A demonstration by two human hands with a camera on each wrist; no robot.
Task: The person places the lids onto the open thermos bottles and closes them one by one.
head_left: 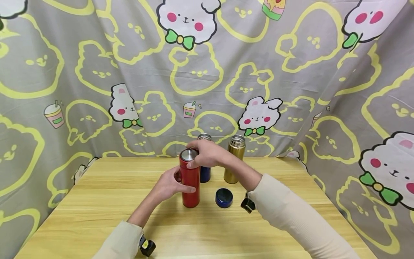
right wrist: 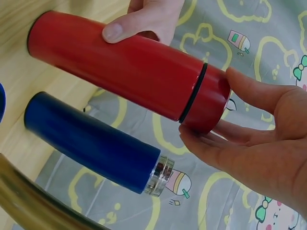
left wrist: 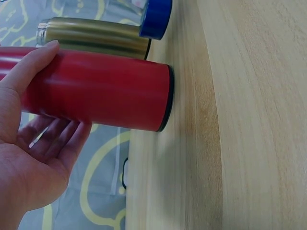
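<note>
A red thermos bottle [head_left: 190, 187] stands upright on the table, its red cap [right wrist: 211, 100] with a silver top in place. My left hand [head_left: 169, 184] grips the bottle's body, the thumb across the front and the fingers behind. From above, my right hand [head_left: 207, 153] holds the cap between thumb and fingers. Behind the red bottle is an uncapped blue thermos bottle [right wrist: 91, 141], partly hidden in the head view. To its right stands an uncapped gold thermos bottle [head_left: 233, 158]. A loose blue cap [head_left: 224, 198] lies right of the red bottle.
The wooden table [head_left: 97, 216] ends at the back against a grey patterned curtain [head_left: 200, 90], which also runs along both sides. A small black camera is worn on each wrist.
</note>
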